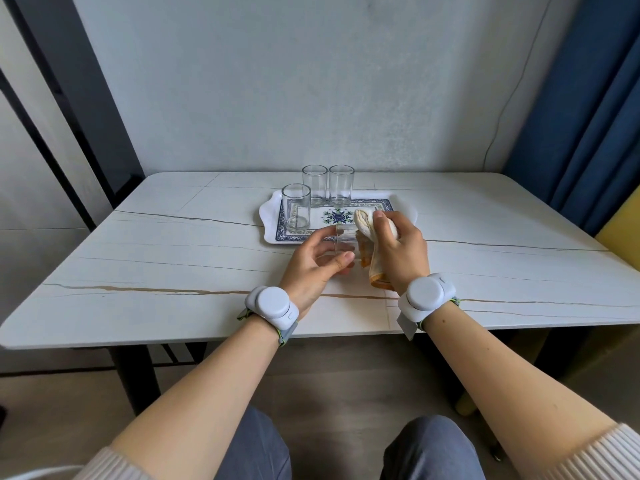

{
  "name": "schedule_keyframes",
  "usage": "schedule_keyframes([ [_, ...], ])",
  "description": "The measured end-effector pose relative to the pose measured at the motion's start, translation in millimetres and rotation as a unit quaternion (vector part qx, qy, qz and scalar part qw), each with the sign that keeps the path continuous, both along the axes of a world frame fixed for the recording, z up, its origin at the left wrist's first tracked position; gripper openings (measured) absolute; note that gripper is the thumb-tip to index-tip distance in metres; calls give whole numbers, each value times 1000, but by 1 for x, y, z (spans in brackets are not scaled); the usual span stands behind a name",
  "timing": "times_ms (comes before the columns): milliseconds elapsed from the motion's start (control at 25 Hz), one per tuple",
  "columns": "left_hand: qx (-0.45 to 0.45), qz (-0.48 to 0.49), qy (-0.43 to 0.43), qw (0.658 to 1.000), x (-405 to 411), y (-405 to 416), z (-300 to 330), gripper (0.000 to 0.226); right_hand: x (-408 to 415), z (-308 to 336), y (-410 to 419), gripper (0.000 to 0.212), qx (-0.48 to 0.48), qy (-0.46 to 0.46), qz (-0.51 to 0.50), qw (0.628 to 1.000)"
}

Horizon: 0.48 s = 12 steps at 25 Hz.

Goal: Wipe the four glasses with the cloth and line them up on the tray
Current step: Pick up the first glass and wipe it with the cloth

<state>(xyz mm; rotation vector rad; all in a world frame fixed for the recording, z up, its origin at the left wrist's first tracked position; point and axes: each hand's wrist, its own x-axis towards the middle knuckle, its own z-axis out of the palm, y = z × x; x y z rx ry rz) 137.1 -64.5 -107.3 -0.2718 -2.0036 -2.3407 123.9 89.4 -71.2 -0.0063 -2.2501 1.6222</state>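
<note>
Above the marbled worktop [173, 258], just near the tray [270, 233], the left hand [311, 268] curls its fingers [341, 260] around a clear cylindrical glass [344, 242] lying sideways, mouth rightward, while the right hand [401, 247] pinches the soft cream cloth [367, 230] at that mouth; three glasses [296, 207] stand upright on the tray.
</note>
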Motion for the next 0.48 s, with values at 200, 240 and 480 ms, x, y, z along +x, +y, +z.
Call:
schedule_keyframes([
  [200,-35,11,41,998,-3,-3,-3,60,-11,-1,-5,47,-72,-126,-17,989],
  [240,-40,15,41,998,-3,-2,-3,62,-12,-2,-6,43,-60,-143,-8,988],
  [480,-75,69,63,993,-2,1,-3,36,-1,-1,-28,54,-40,-186,-17,982],
])
